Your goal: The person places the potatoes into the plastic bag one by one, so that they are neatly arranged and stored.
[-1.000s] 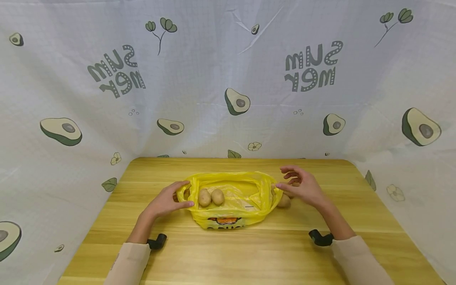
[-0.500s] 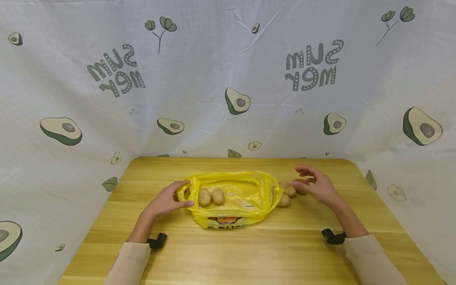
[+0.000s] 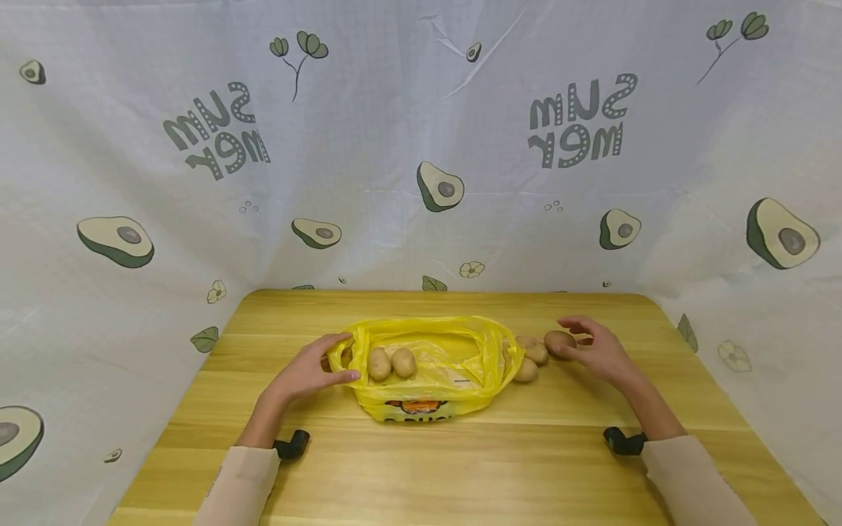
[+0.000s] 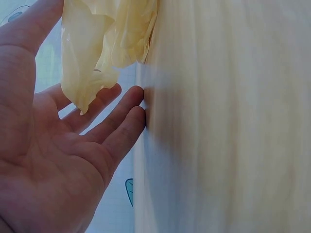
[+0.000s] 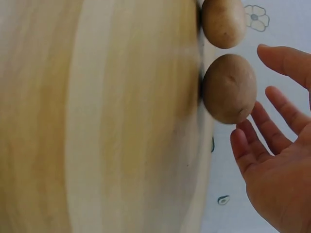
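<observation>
While your right hand (image 3: 603, 355), fingers apart, flanks the brown potato (image 3: 558, 344) on the tabletop (image 3: 454, 475), right of the yellow bag (image 3: 457, 397) | your left hand (image 3: 305, 372) is spread at the bag's left end | a one-sided nudge could roll the potato; loose steadying could let the bag sag.

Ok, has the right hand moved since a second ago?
Yes: judged against the wooden table in the head view, the right hand has moved right, away from the yellow plastic bag, to beside the rightmost potato.
</observation>
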### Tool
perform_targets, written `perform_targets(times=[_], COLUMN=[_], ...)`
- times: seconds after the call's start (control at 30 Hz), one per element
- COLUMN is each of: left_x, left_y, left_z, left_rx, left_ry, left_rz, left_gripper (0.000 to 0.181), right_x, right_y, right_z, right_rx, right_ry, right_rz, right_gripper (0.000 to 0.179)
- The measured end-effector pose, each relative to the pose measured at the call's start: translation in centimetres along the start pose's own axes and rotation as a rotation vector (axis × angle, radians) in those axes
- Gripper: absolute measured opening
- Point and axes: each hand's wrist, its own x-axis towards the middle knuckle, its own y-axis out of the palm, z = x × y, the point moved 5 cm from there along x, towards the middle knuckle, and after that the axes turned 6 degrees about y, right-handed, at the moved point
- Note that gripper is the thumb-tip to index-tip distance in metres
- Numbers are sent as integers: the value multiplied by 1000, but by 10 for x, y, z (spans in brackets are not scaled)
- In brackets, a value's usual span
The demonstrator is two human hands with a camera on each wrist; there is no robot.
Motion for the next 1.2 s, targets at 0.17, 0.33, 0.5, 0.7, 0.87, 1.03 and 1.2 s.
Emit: perform_targets(times=[0.17, 0.33, 0.5, 0.7, 0.87, 1.03, 1.2], left_x=[1, 1, 0, 0, 0, 1, 1], left_y=[0, 0, -1, -1, -1, -1, -1], left_z=[1, 1, 0, -1, -1, 0, 0], left_rx=[-13, -7, -1, -13, -19, -6, -4], left_ry=[-2, -4, -9, -10, -5, -4, -5], left_rz=[2, 2, -2, -1, 1, 1, 1], left_gripper=[90, 90, 90, 90, 90, 90, 90], right_x=[0, 0, 0, 0, 0, -1, -2], right_y=[5, 12, 14, 13, 13, 13, 12], right_z=[-8, -16, -17, -16, -15, -16, -17], right_rx=[9, 41, 44, 13, 1, -9, -22], right_ry=[42, 71, 75, 77, 91, 99, 88], right_rz=[58, 130, 129, 106, 82, 66, 50], right_gripper=[61, 66, 62, 57, 57, 57, 58])
